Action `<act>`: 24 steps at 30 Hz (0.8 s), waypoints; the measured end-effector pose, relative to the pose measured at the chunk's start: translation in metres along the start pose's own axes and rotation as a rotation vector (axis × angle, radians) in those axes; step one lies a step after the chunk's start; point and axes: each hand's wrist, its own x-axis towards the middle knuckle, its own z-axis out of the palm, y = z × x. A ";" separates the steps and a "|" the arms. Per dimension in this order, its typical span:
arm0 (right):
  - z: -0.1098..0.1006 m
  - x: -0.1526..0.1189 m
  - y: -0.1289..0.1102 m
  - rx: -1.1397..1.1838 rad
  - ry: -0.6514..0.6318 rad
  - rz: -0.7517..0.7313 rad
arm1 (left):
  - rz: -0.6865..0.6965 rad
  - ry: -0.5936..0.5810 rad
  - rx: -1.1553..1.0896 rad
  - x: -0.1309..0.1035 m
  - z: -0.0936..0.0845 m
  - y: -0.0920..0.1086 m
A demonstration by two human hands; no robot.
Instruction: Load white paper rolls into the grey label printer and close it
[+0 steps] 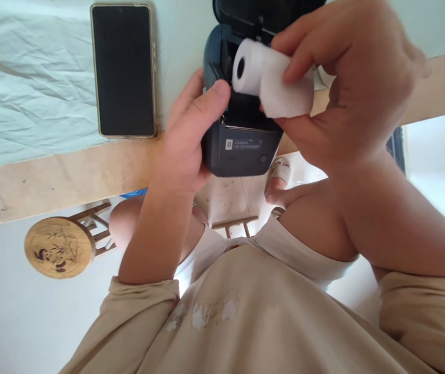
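Note:
My left hand grips the left side of a dark portable thermal printer, its thumb at the rim of the paper compartment. The printer's black lid stands raised at the far side. Pinched in the fingers of my right hand is a white paper roll with a dark core hole at its left end. Tilted, the roll hangs over the right part of the compartment; whether it touches the inside I cannot tell. A label and a round button show on the printer's front.
A phone with a dark screen lies on the pale cloth to the left. Along the near side runs the wooden table edge. Below it, on the left, stands a round wooden stool. My legs are under the printer.

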 end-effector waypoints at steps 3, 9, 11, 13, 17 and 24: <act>0.002 -0.002 0.002 -0.086 0.036 -0.183 | 0.001 -0.041 0.001 0.000 0.000 0.001; 0.001 -0.005 0.008 -0.030 0.099 -0.231 | -0.020 -0.064 0.035 0.000 -0.006 0.001; -0.001 -0.008 0.005 -0.043 0.137 -0.287 | 0.000 -0.103 0.042 0.004 -0.013 -0.002; 0.001 -0.011 0.001 -0.062 0.152 -0.333 | 0.041 -0.153 0.052 0.009 -0.021 -0.005; 0.011 -0.020 -0.004 -0.092 0.161 -0.338 | 0.147 -0.241 0.064 0.014 -0.030 -0.007; 0.001 -0.017 0.007 0.017 0.186 -0.191 | 0.280 -0.347 0.197 0.019 -0.037 -0.014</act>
